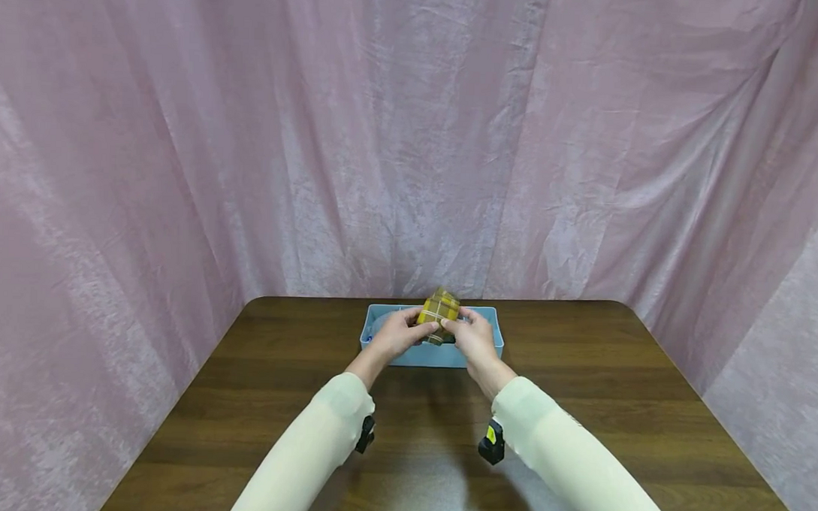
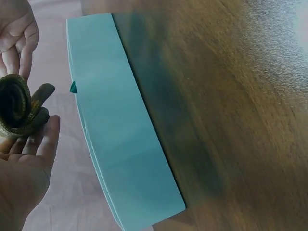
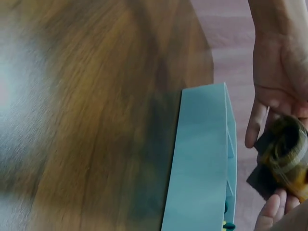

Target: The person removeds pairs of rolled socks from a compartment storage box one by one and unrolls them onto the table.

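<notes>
A rolled-up yellow and brown plaid cloth strip (image 1: pixel 438 315), resembling a coiled necktie, is held up over a light blue box (image 1: pixel 429 355). My left hand (image 1: pixel 399 334) grips its left side, thumb across the face towards me. On the other side my right hand (image 1: pixel 475 338) pinches it in the same way. Seen end-on in the left wrist view, the cloth (image 2: pixel 30 115) forms a spiral with loose flaps standing off the coil. Dark flaps also stick out from the cloth (image 3: pixel 288 156) in the right wrist view.
The box stands at the far edge of a brown wooden table (image 1: pixel 256 385). Dividers (image 3: pixel 230 144) show inside it, along with something dark green (image 3: pixel 230 225) at its rim. Behind the table hangs a pink curtain (image 1: pixel 426 151).
</notes>
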The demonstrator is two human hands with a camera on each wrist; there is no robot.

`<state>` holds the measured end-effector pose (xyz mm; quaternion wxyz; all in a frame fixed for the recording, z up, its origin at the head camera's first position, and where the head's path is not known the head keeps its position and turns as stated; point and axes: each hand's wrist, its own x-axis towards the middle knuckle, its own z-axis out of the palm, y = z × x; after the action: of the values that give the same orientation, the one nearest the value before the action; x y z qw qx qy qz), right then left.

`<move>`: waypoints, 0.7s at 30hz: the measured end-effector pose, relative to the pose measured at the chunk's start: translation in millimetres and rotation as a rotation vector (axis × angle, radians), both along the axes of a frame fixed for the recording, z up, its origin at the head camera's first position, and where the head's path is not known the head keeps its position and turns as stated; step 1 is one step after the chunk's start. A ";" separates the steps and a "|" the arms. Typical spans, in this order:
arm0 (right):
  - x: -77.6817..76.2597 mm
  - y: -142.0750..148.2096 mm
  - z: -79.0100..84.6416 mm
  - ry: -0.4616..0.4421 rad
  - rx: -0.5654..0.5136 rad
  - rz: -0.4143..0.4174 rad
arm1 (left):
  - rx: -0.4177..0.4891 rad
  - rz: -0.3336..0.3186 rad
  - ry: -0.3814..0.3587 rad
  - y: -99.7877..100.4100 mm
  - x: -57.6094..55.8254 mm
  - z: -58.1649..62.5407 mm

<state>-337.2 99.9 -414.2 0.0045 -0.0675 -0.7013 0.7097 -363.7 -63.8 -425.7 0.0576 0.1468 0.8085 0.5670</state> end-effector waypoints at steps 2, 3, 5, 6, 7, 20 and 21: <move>0.8 2.3 -0.6 -0.029 0.044 0.028 | -0.002 0.005 -0.015 -0.1 0.2 -0.9; 1.3 3.2 -1.1 -0.044 0.061 0.045 | -0.019 0.011 -0.014 -0.3 0.8 -1.1; 3.2 5.2 -2.6 -0.073 0.090 0.090 | -0.074 0.026 0.000 -0.7 2.5 -2.1; 4.2 6.5 -3.4 -0.086 0.099 0.114 | -0.114 0.032 0.022 -1.1 3.3 -2.7; 5.2 8.1 -4.0 -0.097 0.107 0.138 | -0.162 0.037 0.048 -1.7 4.6 -2.7; 11.6 29.0 -11.8 -0.178 0.121 0.246 | -0.616 -0.069 0.491 1.5 20.1 -7.7; 11.4 30.9 -13.0 -0.181 0.120 0.250 | -0.614 -0.083 0.491 2.3 21.8 -8.6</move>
<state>-325.8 130.8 -427.2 -0.1431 -0.0431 -0.7429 0.6525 -341.9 -61.5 -434.3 -0.0735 0.2864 0.9236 0.2440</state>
